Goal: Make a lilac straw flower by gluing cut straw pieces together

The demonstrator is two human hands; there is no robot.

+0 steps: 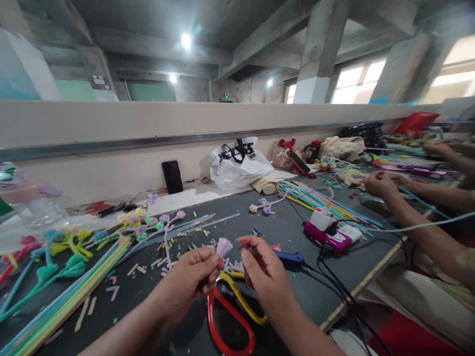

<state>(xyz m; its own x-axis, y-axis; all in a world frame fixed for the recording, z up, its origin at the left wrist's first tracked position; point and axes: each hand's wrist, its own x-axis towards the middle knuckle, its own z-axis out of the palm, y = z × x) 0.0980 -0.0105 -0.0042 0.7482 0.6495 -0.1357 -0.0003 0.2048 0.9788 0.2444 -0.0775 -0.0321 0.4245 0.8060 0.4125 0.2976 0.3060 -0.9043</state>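
Observation:
My left hand [202, 267] pinches a small purple fuzzy flower [224, 247] between thumb and fingers, its tip pointing up. Just to the right, my right hand [260, 262] is raised with thumb and index finger curved and a gap between their tips; no object shows in it. Under and between both hands lie scissors with a red handle loop [231, 327] and a yellow one. A blue-handled tool [290, 258] with a cable rests on the dark table right beyond my right hand.
Bundled pastel stems [69, 303] and finished fuzzy flowers [73, 265] lie left. A magenta power strip [328, 238] with cables sits right. A phone [172, 176] and white bag [239, 164] stand at the back. Another person's hands [385, 185] work at far right.

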